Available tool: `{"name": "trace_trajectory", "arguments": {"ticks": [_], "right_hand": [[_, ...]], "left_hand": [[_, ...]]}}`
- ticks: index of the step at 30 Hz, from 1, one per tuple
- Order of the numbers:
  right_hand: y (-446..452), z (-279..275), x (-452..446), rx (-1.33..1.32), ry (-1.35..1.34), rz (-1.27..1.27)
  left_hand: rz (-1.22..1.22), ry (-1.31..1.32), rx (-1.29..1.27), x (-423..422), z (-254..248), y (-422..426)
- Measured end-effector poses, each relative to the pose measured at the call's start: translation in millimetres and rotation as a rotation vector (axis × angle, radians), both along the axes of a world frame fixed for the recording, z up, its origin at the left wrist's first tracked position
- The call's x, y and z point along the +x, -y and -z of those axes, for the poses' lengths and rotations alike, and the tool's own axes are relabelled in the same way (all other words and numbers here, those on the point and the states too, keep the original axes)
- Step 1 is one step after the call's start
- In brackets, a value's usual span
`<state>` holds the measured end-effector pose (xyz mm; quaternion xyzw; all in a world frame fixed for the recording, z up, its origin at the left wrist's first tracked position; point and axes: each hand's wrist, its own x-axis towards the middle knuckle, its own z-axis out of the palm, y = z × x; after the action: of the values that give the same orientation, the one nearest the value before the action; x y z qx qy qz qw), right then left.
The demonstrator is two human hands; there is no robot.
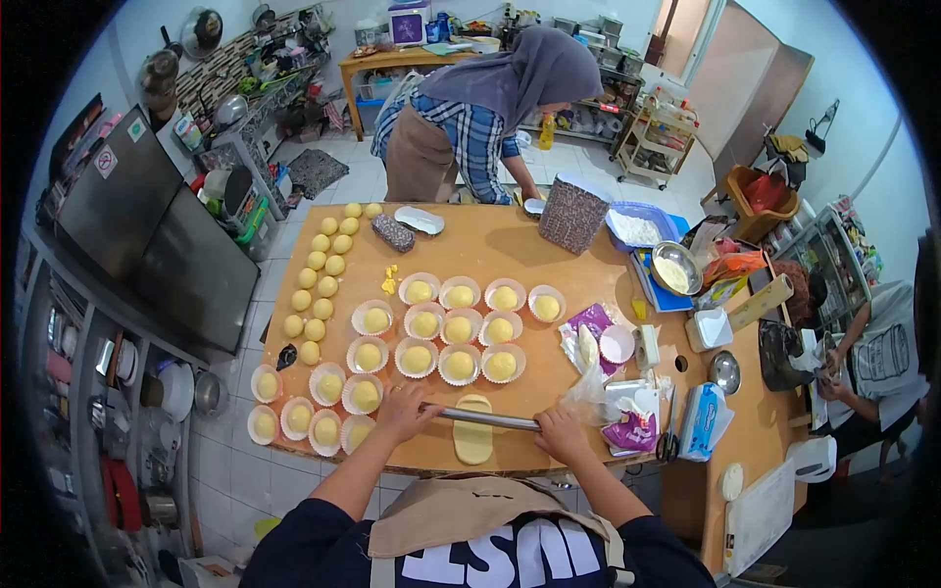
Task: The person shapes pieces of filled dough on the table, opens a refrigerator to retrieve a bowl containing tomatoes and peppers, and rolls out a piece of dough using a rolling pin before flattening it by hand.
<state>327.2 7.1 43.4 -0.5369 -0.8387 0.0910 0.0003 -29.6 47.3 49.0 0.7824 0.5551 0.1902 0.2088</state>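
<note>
A metal rolling pin lies across a flat oval of pale yellow dough at the table's near edge. My left hand is closed around the pin's left end. My right hand grips its right end. Beyond the dough stand several white paper cups with yellow dough balls, such as this one. More cups are near my left forearm. Loose dough balls form rows along the left side of the wooden table.
Across the table a person bends beside a patterned box. At the right are a blue basket, a metal bowl, a plastic bag, scissors and a tissue pack. Another person is at far right.
</note>
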Motion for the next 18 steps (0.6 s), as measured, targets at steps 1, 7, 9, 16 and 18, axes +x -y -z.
{"name": "trace_trajectory", "arguments": {"ticks": [1, 7, 9, 16, 18], "right_hand": [[0.1, -3.0, 1.5, -0.021, 0.008, -0.001], [-21.8, 1.6, -4.9, -0.059, -0.063, -0.004], [-32.0, 4.1, -7.1, -0.063, -0.082, -0.008], [-72.7, 10.7, -8.7, -0.101, -0.120, -0.078], [-76.6, 10.4, -13.5, -0.104, -0.163, -0.064]], "left_hand": [[0.036, -0.110, -0.022, 0.1, -5.7, 5.6], [-0.147, -0.142, 0.115, 2.7, 5.4, 39.3], [-0.189, -0.107, 0.137, 3.5, 8.6, 46.8], [-0.310, -0.095, 0.084, -7.8, 15.0, 101.6], [-0.362, -0.068, 0.075, -14.0, 20.5, 121.8]]}}
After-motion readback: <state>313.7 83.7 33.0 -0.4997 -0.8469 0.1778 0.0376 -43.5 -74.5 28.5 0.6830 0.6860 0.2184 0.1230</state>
